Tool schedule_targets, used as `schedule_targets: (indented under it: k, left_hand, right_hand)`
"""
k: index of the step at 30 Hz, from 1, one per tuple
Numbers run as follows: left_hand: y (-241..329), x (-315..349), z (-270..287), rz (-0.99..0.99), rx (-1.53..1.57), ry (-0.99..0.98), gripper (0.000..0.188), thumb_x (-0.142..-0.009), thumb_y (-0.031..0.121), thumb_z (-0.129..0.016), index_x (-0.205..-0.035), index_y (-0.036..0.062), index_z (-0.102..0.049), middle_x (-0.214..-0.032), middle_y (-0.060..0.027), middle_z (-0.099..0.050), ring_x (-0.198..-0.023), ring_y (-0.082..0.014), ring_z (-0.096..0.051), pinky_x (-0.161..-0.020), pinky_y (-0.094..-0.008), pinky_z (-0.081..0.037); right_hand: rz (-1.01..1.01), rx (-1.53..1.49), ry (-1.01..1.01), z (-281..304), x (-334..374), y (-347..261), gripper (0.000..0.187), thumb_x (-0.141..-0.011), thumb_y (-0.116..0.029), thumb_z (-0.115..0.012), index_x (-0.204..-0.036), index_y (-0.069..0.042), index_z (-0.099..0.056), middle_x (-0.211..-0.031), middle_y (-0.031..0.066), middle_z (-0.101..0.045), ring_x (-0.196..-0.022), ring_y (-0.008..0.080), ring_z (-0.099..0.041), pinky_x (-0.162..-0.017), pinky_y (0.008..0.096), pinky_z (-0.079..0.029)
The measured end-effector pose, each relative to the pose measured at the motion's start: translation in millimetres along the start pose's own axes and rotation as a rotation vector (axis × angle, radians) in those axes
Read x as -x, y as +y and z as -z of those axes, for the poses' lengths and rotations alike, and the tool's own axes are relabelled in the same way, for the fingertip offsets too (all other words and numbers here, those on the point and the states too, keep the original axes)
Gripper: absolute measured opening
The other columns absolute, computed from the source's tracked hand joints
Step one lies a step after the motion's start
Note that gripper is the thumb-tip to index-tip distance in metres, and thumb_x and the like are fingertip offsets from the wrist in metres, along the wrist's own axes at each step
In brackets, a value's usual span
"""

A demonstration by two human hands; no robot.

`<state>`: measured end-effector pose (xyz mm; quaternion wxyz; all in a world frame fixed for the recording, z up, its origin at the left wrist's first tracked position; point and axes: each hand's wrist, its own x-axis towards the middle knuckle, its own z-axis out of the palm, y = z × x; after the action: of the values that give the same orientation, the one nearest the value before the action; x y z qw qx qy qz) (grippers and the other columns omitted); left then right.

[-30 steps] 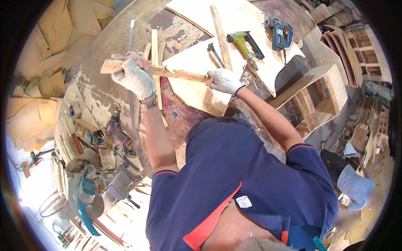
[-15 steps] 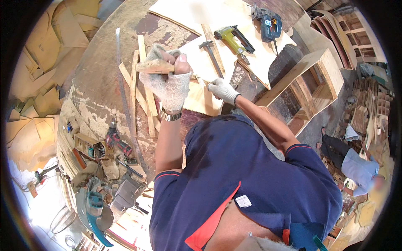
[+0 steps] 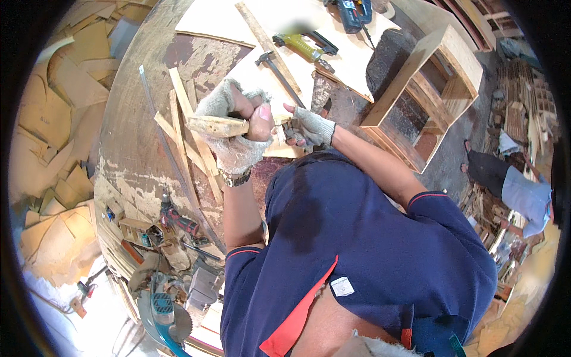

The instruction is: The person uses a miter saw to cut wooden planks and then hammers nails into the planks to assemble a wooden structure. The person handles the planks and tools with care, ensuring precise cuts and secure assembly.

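Observation:
My left hand, in a worn pale fingerless glove, is closed round a short piece of wood, its thumb pressed against the wood's end. To its right, my right hand, gloved likewise, is partly curled with the thumb raised. A small dark and pale thing sits at its fingertips; its kind is unclear. A hammer lies just beyond the hands on a pale board. Past it rests a yellow-green nail gun.
Several wooden strips and a long metal rule lie at left. An open wooden frame box stands at right. A power drill and circular saw are at lower left, a blue power tool at the back. A person is far right.
My view has shifted, so the bench things sit elsewhere in the picture. My right hand has turned and its thumb has lifted. The left hand still holds the piece of wood.

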<state>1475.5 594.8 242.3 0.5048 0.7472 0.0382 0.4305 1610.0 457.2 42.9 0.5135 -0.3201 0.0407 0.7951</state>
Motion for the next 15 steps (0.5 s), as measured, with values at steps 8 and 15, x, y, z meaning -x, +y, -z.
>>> schedule_targets:
  k: [8, 15]
  left_hand:
    - [-34.2, 33.6, -16.8, -0.207, -0.783, 0.063, 0.047, -0.09, 0.041, -0.072, -0.113, 0.0019, -0.061, -0.095, -0.0114, -0.059, -0.084, -0.0266, -0.056, -0.074, -0.0448, -0.049]
    - [23.5, 0.7, -46.2, -0.458, -0.638, -0.662, 0.045, -0.084, 0.042, -0.075, -0.111, 0.006, -0.067, -0.086, -0.0108, -0.064, -0.077, -0.0306, -0.065, -0.072, -0.0444, -0.053]
  right_hand:
    - [-0.146, -0.079, -0.024, 19.5, -2.4, 1.5, 0.056, -0.105, -0.058, -0.059, -0.067, -0.022, -0.042, -0.063, -0.0094, -0.034, -0.045, 0.0012, -0.03, -0.036, 0.0191, -0.025]
    - [0.023, 0.1, 0.202, 41.5, -4.6, 10.5, 0.048, -0.108, -0.047, -0.049, -0.067, -0.022, -0.041, -0.059, -0.0095, -0.032, -0.044, 0.0026, -0.027, -0.035, 0.0202, -0.023]
